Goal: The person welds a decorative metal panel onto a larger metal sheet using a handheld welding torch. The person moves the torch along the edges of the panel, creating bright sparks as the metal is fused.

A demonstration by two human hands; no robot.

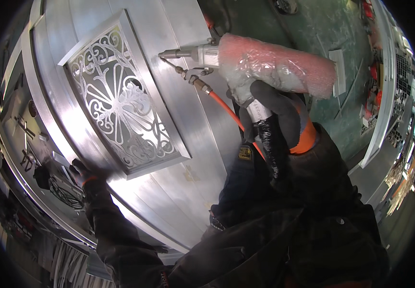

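1. Right hand point(277, 115), in a dark glove with an orange cuff: fingers wrapped tight round the grip of a metal spray-type gun whose body is wrapped in pink plastic film point(265, 65). Nozzle points left, close above the panel; whether it touches cannot be told.
2. Thin orange hose point(224, 108) runs from the gun's underside back toward the dark jacket.
3. Left hand point(85, 175), dark glove: fingers spread flat on the lower edge of the large silver-grey metal door panel point(188, 129), beside its ornate scrollwork window insert point(121, 101).
4. Judgement: hold the nozzle at an even stand-off, move along the panel's ribs, keep the hose off the surface, and keep the left hand bracing clear of the nozzle's path.
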